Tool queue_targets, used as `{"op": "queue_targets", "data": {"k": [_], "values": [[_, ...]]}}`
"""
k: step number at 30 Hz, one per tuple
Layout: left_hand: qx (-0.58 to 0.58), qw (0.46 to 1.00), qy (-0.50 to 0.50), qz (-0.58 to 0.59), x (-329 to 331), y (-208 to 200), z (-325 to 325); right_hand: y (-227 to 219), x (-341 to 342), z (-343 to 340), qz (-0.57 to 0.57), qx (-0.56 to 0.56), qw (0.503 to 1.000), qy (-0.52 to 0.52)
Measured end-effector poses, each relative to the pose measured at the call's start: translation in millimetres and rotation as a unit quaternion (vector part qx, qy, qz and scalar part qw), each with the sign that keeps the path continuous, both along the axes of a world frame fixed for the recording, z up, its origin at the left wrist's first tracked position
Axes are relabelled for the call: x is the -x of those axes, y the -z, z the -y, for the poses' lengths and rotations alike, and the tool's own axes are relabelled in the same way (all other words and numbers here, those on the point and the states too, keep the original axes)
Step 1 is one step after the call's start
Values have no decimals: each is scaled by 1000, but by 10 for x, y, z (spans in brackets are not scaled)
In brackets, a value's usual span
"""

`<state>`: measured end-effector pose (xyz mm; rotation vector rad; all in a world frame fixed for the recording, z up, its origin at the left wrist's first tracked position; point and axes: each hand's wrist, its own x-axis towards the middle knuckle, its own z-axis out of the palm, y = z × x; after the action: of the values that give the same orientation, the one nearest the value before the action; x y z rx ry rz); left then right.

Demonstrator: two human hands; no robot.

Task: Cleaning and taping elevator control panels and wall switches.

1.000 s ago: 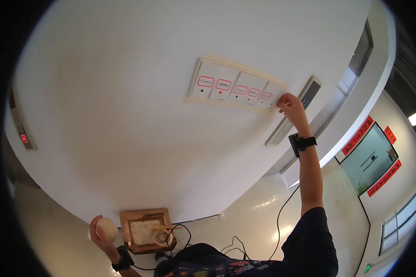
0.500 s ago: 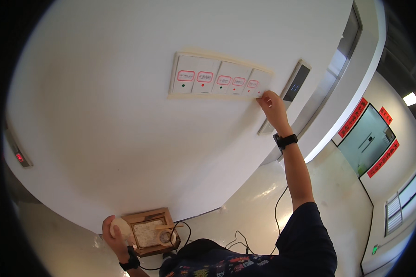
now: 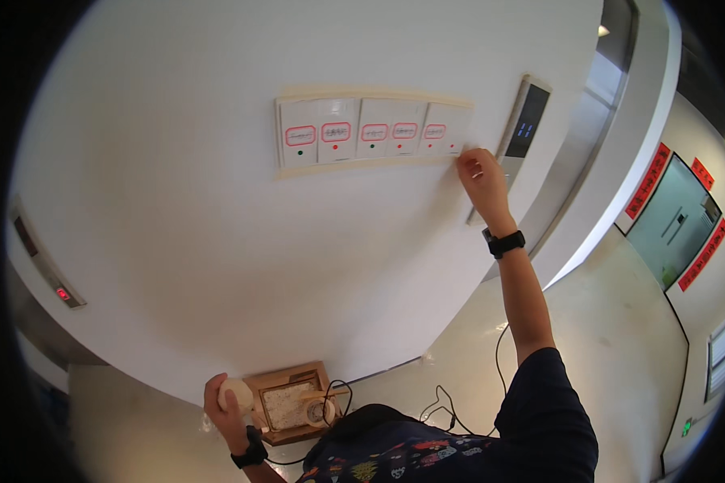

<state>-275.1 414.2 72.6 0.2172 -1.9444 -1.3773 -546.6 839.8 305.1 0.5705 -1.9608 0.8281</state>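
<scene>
One corner: step looked like detail work on the flat cream tape (image 3: 374,92) edging a row of white plastic switch plates (image 3: 380,115).
Right hand (image 3: 485,182): thumb and fingertips bunched close at the plates' lower right; couldn't tell if they pinched anything.
Left hand (image 3: 227,419): curled around a pale rounded roll (image 3: 243,391), low down.
Next move: probably called for gentle fingertips tbh.
</scene>
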Motion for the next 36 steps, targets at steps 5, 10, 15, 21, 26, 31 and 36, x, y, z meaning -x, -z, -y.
{"op": "queue_targets", "data": {"k": [5, 10, 15, 21, 26, 31, 36], "values": [[33, 999, -4, -8, -1, -89, -70, 58, 12, -12, -33, 8, 999, 20], [55, 998, -7, 0, 7, -156, -96, 92, 13, -11, -46, 8, 999, 16], [72, 997, -2, 9, 48, -155, -87, 131, 14, -15, -72, 0, 997, 22], [72, 997, -7, 18, 111, -130, -96, 125, 51, -62, -104, -6, 995, 9], [62, 998, 2, 24, 162, -133, -130, 111, 58, -85, -82, -36, 996, 17], [70, 997, -3, 24, 199, -145, -176, 76, 55, -135, -75, -55, 996, 11], [83, 996, -8, 24, 186, -165, -175, 54, 82, -174, -60, -60, 996, -6]]}}
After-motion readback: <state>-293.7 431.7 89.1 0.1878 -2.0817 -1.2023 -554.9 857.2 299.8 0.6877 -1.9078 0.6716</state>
